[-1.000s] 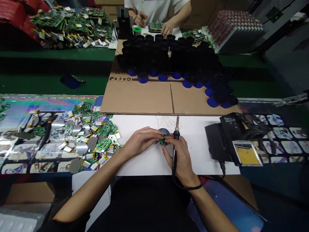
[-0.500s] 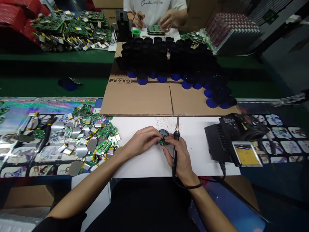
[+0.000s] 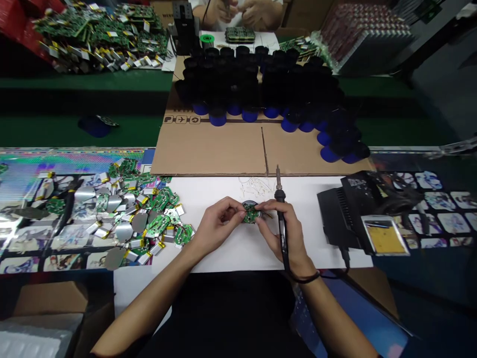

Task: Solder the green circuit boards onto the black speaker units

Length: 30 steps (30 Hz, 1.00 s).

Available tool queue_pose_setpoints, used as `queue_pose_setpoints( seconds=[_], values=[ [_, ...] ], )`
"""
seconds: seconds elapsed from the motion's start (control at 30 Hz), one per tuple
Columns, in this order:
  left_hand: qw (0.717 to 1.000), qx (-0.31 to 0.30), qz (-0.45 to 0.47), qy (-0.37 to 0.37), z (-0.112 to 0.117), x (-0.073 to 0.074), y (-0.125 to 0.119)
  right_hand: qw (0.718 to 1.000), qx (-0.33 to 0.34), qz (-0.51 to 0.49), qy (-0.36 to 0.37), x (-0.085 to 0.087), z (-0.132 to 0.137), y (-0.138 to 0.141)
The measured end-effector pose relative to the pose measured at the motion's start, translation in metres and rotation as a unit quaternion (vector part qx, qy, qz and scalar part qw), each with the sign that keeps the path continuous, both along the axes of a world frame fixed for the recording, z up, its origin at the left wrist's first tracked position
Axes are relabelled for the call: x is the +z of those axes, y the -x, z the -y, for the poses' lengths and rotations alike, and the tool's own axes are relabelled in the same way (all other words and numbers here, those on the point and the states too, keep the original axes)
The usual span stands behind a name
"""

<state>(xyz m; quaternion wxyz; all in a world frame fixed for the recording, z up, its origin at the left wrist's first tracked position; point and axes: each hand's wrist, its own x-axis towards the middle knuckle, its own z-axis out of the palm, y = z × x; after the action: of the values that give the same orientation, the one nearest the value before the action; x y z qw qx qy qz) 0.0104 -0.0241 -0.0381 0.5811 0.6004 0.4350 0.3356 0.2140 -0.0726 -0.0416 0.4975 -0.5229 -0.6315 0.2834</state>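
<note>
With the cardboard sheet (image 3: 208,149) at 12 o'clock and the white paper (image 3: 223,261) under your work, your left hand (image 3: 219,223) has its thumb and forefinger pinched on the green circuit board (image 3: 250,215) at its 9 o'clock, while your right hand (image 3: 288,231) clasps the soldering iron (image 3: 282,219), its thumb and forefinger apart at the board's 3 o'clock, contact unclear. I judge you are adjusting this board by fingers, iron tip toward 12, so the next move calls for steady pinch and care near the cardboard. Three pictograms (image 3: 182,120), one an aeroplane, are printed toward 11 o'clock; the farther carton (image 3: 162,9) there reads perhaps "MER".
</note>
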Motion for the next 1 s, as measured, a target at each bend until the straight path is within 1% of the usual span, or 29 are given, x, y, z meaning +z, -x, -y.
queue_pose_setpoints(
  seconds=[0.17, 0.27, 0.37, 0.43, 0.57, 0.73, 0.87, 0.93, 1.0],
  values=[
    [0.999, -0.007, -0.008, -0.046, -0.001, 0.002, -0.001, 0.995, -0.045, -0.072, 0.044, 0.007, -0.006, 0.012],
    [0.997, -0.014, -0.016, -0.075, -0.001, 0.004, -0.001, 0.990, -0.048, -0.113, 0.072, 0.008, -0.010, 0.018],
    [0.995, -0.012, -0.016, -0.100, -0.002, 0.006, -0.002, 0.986, -0.042, -0.139, 0.082, 0.009, -0.012, 0.019],
    [0.994, -0.006, -0.015, -0.113, -0.003, 0.008, -0.002, 0.987, -0.042, -0.132, 0.076, 0.010, -0.012, 0.019],
    [0.993, 0.009, -0.017, -0.120, -0.005, 0.013, -0.004, 0.993, -0.059, -0.085, 0.051, 0.013, -0.011, 0.018],
    [0.990, -0.008, -0.028, -0.141, -0.008, 0.016, -0.003, 0.995, -0.071, -0.063, 0.029, 0.016, -0.010, 0.017],
    [0.992, -0.004, -0.008, -0.126, -0.007, 0.013, -0.004, 0.996, -0.075, -0.053, 0.025, 0.017, -0.009, 0.016],
    [0.996, 0.002, 0.017, -0.090, -0.006, 0.012, -0.005, 0.995, -0.078, -0.057, 0.028, 0.015, -0.009, 0.017],
    [0.998, 0.009, 0.051, -0.038, -0.004, 0.010, -0.006, 0.994, -0.077, -0.068, 0.031, 0.013, -0.008, 0.018]
  ],
)
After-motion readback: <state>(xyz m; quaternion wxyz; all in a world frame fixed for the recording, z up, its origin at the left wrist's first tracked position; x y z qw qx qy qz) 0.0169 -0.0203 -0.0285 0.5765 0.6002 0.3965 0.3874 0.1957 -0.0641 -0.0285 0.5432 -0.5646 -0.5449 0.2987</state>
